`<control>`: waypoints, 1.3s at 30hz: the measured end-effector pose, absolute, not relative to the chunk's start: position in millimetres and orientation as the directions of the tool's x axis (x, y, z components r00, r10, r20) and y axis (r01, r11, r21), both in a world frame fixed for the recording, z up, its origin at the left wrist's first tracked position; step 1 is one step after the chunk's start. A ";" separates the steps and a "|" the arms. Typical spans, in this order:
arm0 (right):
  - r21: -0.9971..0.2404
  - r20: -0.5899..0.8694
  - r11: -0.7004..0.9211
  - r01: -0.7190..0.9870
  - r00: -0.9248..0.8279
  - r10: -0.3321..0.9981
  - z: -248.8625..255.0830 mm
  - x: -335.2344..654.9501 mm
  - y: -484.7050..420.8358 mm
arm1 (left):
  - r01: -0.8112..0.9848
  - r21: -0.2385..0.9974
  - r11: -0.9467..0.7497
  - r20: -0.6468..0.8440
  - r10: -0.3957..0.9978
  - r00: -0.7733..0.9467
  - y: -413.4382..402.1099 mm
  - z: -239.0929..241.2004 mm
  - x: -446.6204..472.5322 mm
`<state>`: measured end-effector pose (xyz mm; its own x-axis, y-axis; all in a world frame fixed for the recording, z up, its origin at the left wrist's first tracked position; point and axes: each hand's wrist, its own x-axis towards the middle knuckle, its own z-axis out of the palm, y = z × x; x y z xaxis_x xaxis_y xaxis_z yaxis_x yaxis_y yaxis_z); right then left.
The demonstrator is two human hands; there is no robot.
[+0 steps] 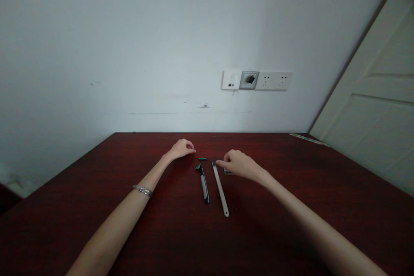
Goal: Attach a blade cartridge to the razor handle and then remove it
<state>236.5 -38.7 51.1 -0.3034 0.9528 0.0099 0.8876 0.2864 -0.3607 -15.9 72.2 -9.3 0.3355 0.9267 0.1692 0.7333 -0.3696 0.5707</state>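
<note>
On a dark red wooden table lie a black-and-green razor and a long pale grey handle, side by side. A small green piece lies just beyond the razor's head. My left hand rests on the table left of that piece, fingers curled into a loose fist with nothing seen in it. My right hand is curled too, its fingertips touching the top end of the grey handle. A small flat grey item peeks out under my right hand.
The table stands against a white wall with a row of sockets. A white door is on the right. A thin paper strip lies at the table's far right corner. A bracelet circles my left wrist.
</note>
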 end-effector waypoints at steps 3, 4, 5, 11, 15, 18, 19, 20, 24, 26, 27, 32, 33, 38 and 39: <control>-0.528 0.081 0.331 0.782 -0.342 0.936 57.7 262.0 -21.6 | 0.741 0.490 -0.460 0.178 0.884 0.432 65.5 -2.7 -3.4; -0.567 0.100 0.332 0.754 -0.337 0.936 58.0 269.7 -17.1 | 0.738 0.471 -0.483 0.172 0.871 0.461 62.8 -0.4 0.6; -0.601 0.107 0.322 0.732 -0.325 0.940 57.4 277.0 -13.1 | 0.732 0.455 -0.508 0.164 0.855 0.491 60.2 1.6 4.1; -0.744 0.035 0.189 0.641 -0.246 0.969 39.2 313.9 5.9 | 0.697 0.432 -0.572 0.118 0.802 0.586 54.2 5.2 15.8; -0.766 -0.006 0.126 0.631 -0.203 0.979 22.4 331.1 17.8 | 0.706 0.437 -0.558 0.113 0.812 0.572 58.7 0.4 17.1; -0.766 -0.014 0.117 0.632 -0.199 0.980 12.6 338.8 24.9 | 0.726 0.404 -0.557 0.097 0.815 0.571 61.5 -2.5 17.5; -0.764 -0.016 0.118 0.634 -0.202 0.979 10.1 340.5 26.7 | 0.735 0.390 -0.555 0.086 0.817 0.571 62.1 -3.2 17.6; -0.763 -0.017 0.120 0.636 -0.205 0.979 7.9 341.7 28.1 | 0.743 0.378 -0.552 0.077 0.819 0.568 62.7 -3.9 17.7; -0.761 -0.007 0.141 0.634 -0.225 0.974 1.9 343.6 31.5 | 0.745 0.386 -0.545 0.068 0.822 0.566 66.3 -8.0 16.4; -0.754 -0.003 0.149 0.639 -0.231 0.973 -0.1 343.5 32.2 | 0.736 0.404 -0.543 0.070 0.821 0.567 68.4 -10.4 15.4; -0.749 -0.001 0.153 0.644 -0.231 0.973 -0.9 343.4 32.4 | 0.735 0.411 -0.540 0.069 0.822 0.565 69.1 -11.3 15.0; -0.741 0.014 0.181 0.647 -0.255 0.967 -1.6 342.4 31.8 | 0.722 0.436 -0.538 0.074 0.821 0.567 69.2 -12.5 15.2; -0.740 0.012 0.182 0.647 -0.258 0.966 -1.1 342.1 31.3 | 0.718 0.444 -0.536 0.075 0.821 0.567 68.8 -12.6 15.5; -0.724 0.010 0.182 0.666 -0.253 0.967 2.2 340.5 28.7 | 0.703 0.483 -0.522 0.097 0.830 0.549 68.0 -14.6 15.5; -0.719 0.014 0.186 0.670 -0.253 0.967 2.9 340.1 28.3 | 0.701 0.483 -0.525 0.115 0.832 0.543 67.7 -14.3 15.6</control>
<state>340.1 28.3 2.9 -0.2528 0.9674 0.0143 0.6701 0.1857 -0.7187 15.6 67.7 -14.3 0.5432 0.8316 0.1153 0.7007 -0.5247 0.4834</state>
